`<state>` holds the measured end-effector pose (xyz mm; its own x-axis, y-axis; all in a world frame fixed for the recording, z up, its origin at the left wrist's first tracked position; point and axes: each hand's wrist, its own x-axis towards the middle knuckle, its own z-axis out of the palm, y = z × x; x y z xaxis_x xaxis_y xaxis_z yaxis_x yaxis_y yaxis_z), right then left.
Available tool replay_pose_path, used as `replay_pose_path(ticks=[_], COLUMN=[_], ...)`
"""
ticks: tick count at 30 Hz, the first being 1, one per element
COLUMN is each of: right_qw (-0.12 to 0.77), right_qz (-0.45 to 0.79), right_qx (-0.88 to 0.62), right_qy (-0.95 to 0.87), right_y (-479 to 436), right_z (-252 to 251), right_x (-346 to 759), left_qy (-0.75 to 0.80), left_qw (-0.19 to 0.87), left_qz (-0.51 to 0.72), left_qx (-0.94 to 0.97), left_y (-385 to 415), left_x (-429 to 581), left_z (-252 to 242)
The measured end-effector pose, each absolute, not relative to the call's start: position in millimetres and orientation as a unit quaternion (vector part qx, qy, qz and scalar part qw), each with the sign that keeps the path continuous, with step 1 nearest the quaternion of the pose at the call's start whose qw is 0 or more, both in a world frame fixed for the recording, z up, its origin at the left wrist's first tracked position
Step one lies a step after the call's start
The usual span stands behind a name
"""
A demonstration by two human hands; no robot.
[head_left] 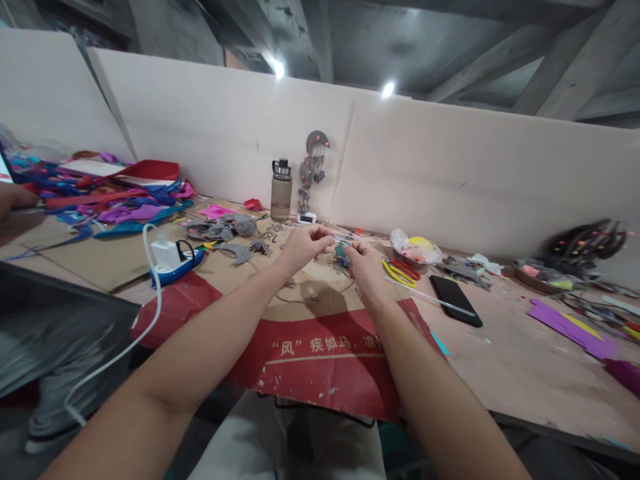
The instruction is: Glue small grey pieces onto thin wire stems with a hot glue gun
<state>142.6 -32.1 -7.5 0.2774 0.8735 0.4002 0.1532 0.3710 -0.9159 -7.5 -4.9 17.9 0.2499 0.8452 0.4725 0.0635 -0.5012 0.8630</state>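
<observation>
Crowding the middle of the frame, the left hand (303, 247) and right hand (365, 261) meet just above centre. Each is pinched tight on a thin pale strand (334, 239) stretched between their fingertips. A small teal piece (341, 253) sits against the right fingers, too small to make out.

Below them lies a creased cardboard sheet (320, 363), tan above and glossy red below. Right of the hands are yellow-handled scissors (399, 274), a crumpled plastic bag (416, 248) and a flat black phone (456, 300). Left of centre a white charger (165, 253) stands in a blue power strip (176, 270), its cable (150, 300) looping down. Behind stand a smoky clear bottle (281, 190) and flat grey cutouts (223, 231).

A heap of bright foam scraps (115, 203) fills the upper left, where another person's hand (13, 200) is cut off by the edge. Purple strips (570, 328) lie at the right. The dark tangle (587, 243) in the far right is hard to read.
</observation>
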Motion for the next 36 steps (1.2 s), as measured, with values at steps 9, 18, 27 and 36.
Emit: replay_pose_path(ticks=[9,18,27,36], right_qw=[0.628,0.605,0.625,0.636], right_qz=[0.241,0.234,0.284,0.331], right_qx=[-0.502,-0.503,-0.489,-0.479], right_qy=[-0.544,-0.571,-0.538,-0.507], right_y=[-33,-35,-36,-32], right_z=[-8,-8,-8,-11], right_x=[142,139,137,140], left_qy=[0.321,0.325,0.427,0.413], left_qw=[0.137,0.114,0.252,0.385], left_qz=[0.482,0.49,0.544,0.472], left_qx=[0.804,0.801,0.677,0.677], left_y=[-11,-12,20,25], left_x=[-8,-7,-14,-19], left_z=[17,18,5,7])
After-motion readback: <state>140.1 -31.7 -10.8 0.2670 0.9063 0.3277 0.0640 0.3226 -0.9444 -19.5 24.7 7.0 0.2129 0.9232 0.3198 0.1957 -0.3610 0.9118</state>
